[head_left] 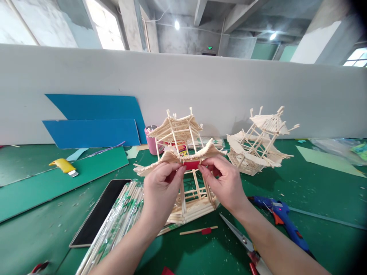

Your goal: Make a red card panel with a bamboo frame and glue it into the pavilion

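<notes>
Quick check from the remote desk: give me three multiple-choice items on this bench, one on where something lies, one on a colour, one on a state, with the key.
1. Where does the blue glue gun lie?
A. right of the right hand
B. on the blue boards
C. under the left hand

2. What colour is the small piece that both hands pinch at the stick pavilion?
A. yellow
B. red
C. blue

3. How does the second stick model stand?
A. upright
B. tilted
C. flattened

Key: 1 A, it lies on the green table beside that wrist. 2 B, red shows between the fingertips of the left hand and the right. 3 B, its roof leans sideways.
</notes>
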Available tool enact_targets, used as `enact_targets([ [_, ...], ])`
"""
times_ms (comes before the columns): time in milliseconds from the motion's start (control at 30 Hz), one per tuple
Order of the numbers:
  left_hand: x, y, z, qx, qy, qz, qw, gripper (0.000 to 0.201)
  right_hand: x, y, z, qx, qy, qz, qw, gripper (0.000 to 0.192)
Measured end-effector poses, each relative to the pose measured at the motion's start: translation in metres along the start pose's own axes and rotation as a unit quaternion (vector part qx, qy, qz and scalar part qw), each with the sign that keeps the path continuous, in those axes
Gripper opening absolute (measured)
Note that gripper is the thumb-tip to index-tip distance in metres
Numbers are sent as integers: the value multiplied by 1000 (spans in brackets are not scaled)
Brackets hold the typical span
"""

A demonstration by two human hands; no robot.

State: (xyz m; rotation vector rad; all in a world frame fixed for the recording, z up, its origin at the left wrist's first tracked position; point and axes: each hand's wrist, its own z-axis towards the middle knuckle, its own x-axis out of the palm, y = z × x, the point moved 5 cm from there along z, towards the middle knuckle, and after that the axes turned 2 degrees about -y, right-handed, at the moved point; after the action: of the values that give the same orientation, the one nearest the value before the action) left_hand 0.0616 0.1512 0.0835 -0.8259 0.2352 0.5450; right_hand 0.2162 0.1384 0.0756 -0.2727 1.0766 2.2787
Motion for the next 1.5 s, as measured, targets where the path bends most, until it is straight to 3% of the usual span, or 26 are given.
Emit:
enact_targets([
  [1500, 2, -1, 2, 30, -9, 21, 999, 8, 4, -4, 0, -2, -24, 11, 1000, 10],
])
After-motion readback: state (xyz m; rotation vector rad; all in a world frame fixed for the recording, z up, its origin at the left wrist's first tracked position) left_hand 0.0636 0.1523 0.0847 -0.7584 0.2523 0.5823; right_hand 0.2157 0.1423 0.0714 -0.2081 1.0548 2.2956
